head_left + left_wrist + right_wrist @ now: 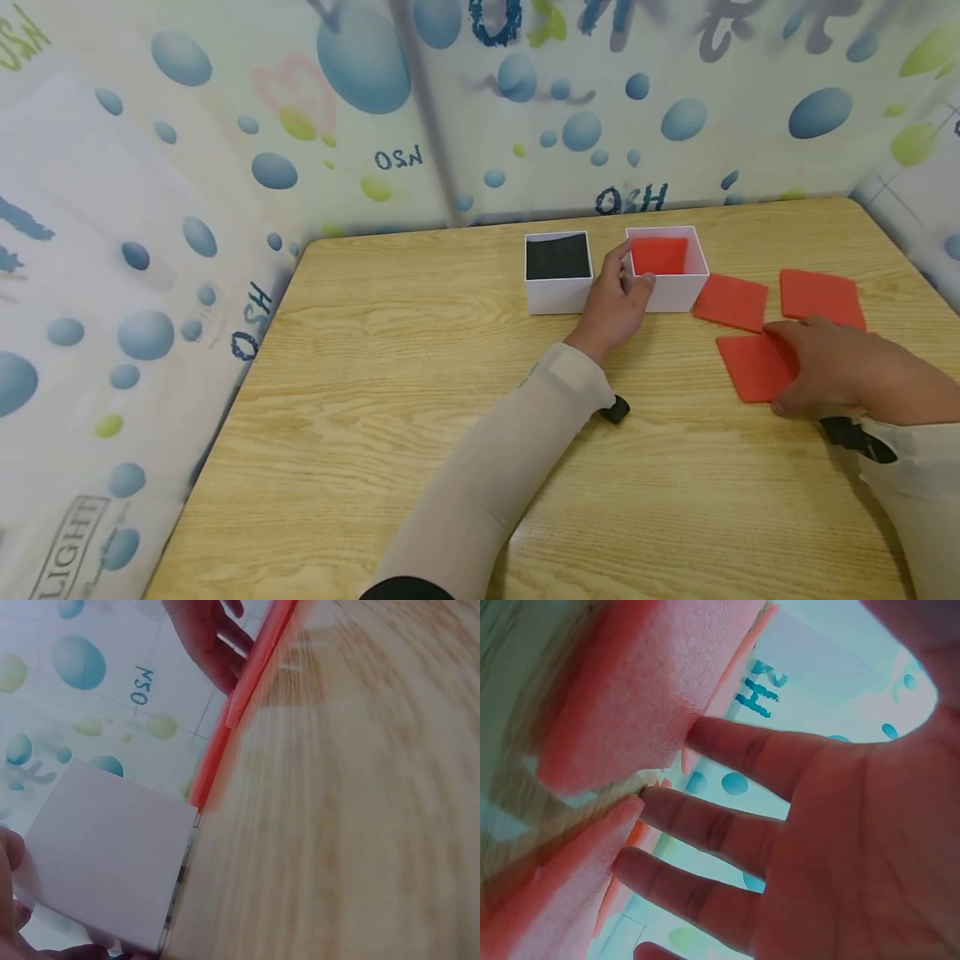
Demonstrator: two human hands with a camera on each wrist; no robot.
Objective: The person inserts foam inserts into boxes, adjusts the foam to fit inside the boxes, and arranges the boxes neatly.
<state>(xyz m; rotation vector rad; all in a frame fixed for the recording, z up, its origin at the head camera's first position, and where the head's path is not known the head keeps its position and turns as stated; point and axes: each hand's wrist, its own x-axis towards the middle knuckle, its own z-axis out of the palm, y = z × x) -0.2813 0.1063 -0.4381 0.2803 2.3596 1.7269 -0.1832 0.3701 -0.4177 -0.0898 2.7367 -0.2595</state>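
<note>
Pale wood grain runs across the table (420, 350), which is walled in by sheeting printed with blue and green bubbles. Toward the far edge stands a white box with a black lining (558, 272), and just to its right, side by side with it, a second white box with a red lining (667, 267). The left hand (617, 298) grips this second box at its near left corner, thumb curled over the rim and fingers against the front wall; the left wrist view shows that white wall (112, 862) close up, fingers at its lower edge. Right of the boxes three red foam squares lie flat on the wood: one just beside the red-lined box (731, 302), one further right (821, 297), and one nearer the person (756, 367). The right hand (847, 371) rests on this nearest square, its fingers straight and spread, with their tips (641, 799) touching the foam (630, 697) in the right wrist view.
</note>
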